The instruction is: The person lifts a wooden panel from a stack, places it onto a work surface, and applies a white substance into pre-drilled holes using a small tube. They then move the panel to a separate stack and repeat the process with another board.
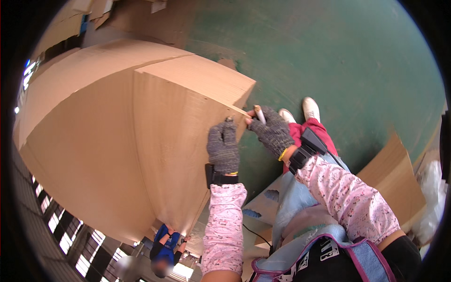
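Observation:
A large box-shaped piece with light-brown wooden panels (171, 136) fills the left and middle of the view. My left hand (223, 149), in a grey knitted glove, lies against its broad face with the fingers curled. Whatever is under those fingertips is too small to make out. At the panel's near right corner, my right hand (272, 131), gloved the same way, has bare fingertips touching the edge. It is closed around a short white stick (259, 114) with a brownish end, which slants up past the thumb.
Green floor (347, 56) lies beyond the box and around my white shoes (310, 109). A bent cardboard sheet (394, 181) stands at the right beside clear plastic wrap (431, 190). Another person in blue (165, 244) is past the box's lower end. Cardboard pieces (61, 33) are at upper left.

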`<state>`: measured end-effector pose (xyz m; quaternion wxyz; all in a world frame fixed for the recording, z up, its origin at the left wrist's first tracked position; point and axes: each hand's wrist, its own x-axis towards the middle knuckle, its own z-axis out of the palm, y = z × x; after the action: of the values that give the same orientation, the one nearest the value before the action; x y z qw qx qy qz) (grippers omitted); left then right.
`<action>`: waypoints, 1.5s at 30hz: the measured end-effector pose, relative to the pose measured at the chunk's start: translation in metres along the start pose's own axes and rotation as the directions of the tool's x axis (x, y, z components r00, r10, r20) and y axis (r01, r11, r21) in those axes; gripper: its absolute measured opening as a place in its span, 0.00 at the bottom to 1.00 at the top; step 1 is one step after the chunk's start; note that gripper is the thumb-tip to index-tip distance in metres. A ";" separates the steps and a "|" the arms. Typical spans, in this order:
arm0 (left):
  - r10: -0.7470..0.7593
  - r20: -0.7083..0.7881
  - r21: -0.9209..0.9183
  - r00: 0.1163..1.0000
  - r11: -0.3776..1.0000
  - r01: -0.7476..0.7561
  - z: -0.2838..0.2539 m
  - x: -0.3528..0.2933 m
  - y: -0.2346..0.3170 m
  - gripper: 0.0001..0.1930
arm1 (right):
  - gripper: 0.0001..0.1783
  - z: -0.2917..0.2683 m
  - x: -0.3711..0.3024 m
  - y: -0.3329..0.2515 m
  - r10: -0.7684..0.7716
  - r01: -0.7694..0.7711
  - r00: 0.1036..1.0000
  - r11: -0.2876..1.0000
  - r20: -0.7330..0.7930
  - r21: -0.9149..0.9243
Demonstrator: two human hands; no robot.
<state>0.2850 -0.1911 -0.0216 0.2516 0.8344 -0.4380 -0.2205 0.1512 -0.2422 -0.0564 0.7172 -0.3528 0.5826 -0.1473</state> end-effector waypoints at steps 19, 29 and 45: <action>-0.368 -0.079 -0.539 0.927 0.798 0.270 -0.035 0.017 -0.067 0.13 | 0.20 -0.020 0.016 -0.005 -0.341 0.366 0.929 0.800 0.141 -0.476; -0.277 -0.131 -0.511 0.952 0.842 0.175 -0.065 0.088 -0.079 0.08 | 0.29 -0.019 0.014 -0.032 -0.200 0.345 0.934 0.724 0.296 -0.597; -0.198 0.001 0.091 0.980 0.976 0.197 -0.079 0.179 -0.069 0.22 | 0.27 -0.027 0.012 -0.025 -0.058 0.216 0.962 0.758 0.267 -0.615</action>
<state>0.4676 -0.2903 -0.0289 0.1880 0.8832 -0.3637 -0.2287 0.1345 -0.2766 -0.0498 0.6045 -0.6320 0.4825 0.0490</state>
